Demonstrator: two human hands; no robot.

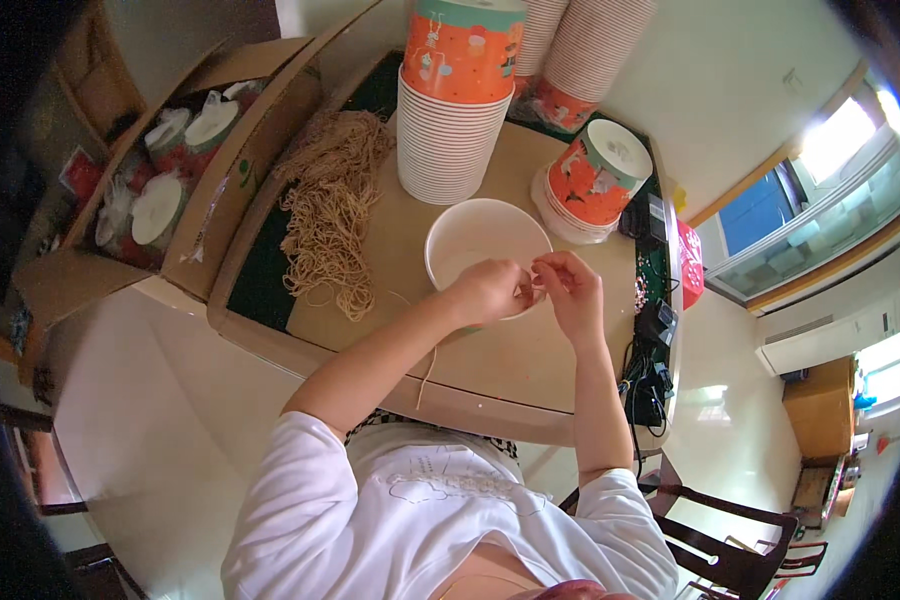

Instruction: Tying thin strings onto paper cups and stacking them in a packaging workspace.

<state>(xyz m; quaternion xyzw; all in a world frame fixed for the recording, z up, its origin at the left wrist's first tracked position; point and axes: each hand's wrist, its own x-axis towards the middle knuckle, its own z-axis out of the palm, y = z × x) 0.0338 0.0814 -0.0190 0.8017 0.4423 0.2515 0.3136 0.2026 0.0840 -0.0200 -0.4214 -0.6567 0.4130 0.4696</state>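
Here, in the head view, we see both hands meeting over an empty white paper bowl (pixel 485 245) that stands on the tan worktop (pixel 530 350); the left hand (pixel 490 292) has its fingers pressed together in a pinch on a thin pale string (pixel 428 365), whose loose end hangs down from the hand across the worktop edge; the right hand (pixel 568 290) pinches the same string just beside the left, fingertips nearly touching, right at the bowl's near rim. A heap of tan strings (pixel 330 215) lies on the worktop to the left of the bowl, well apart from the hands; a tall stack of white bowls topped by an orange printed one (pixel 457 100) stands just behind the bowl, and a shorter orange stack with a lid (pixel 595 180) lies tilted to the right; an open cardboard box of lidded cups (pixel 165 170) sits at far left. We judge the string is being worked at the rim; to do it well we would keep both pinches close together and the string taut, hold the bowl steady under the wrists so it does not tip, and mind the dangling end so it does not snag; whether the string passes through the rim is too small to tell.
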